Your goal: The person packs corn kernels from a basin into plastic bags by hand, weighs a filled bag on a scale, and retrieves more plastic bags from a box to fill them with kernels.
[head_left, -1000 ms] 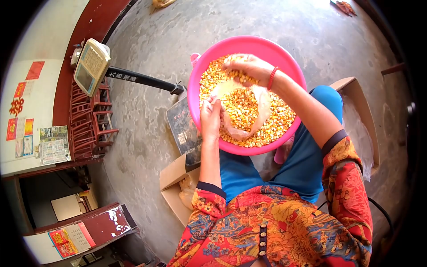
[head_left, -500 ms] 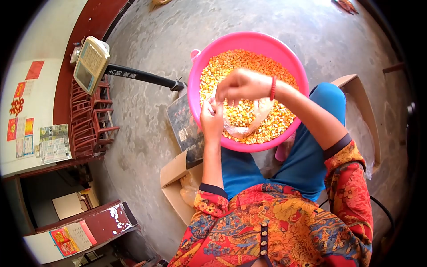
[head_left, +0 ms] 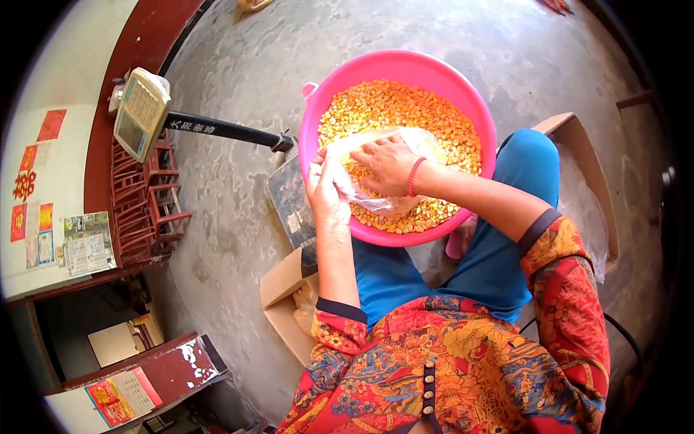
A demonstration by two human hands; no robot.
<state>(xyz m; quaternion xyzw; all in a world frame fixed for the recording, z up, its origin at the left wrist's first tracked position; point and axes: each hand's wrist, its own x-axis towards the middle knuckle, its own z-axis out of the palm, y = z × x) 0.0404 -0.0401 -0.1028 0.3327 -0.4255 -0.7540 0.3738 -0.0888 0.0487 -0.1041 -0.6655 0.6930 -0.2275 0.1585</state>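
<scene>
A large pink tub full of yellow-orange corn kernels stands before my knees. On the kernels lies a clear plastic bag; whether it has kernels inside I cannot tell. At the tub's left side, my left hand pinches the bag's edge between thumb and fingers. My right hand, with a red bracelet at the wrist, rests flat on the bag with its fingers spread.
A platform scale with a black post and display is left of the tub. Open cardboard boxes stand beside my left arm and right knee, both holding plastic bags. Red stools are stacked along the wall.
My right hand has come down from above the left hand and now lies spread on the bag. The bag is more spread out, and my left hand has shifted slightly left and down.
</scene>
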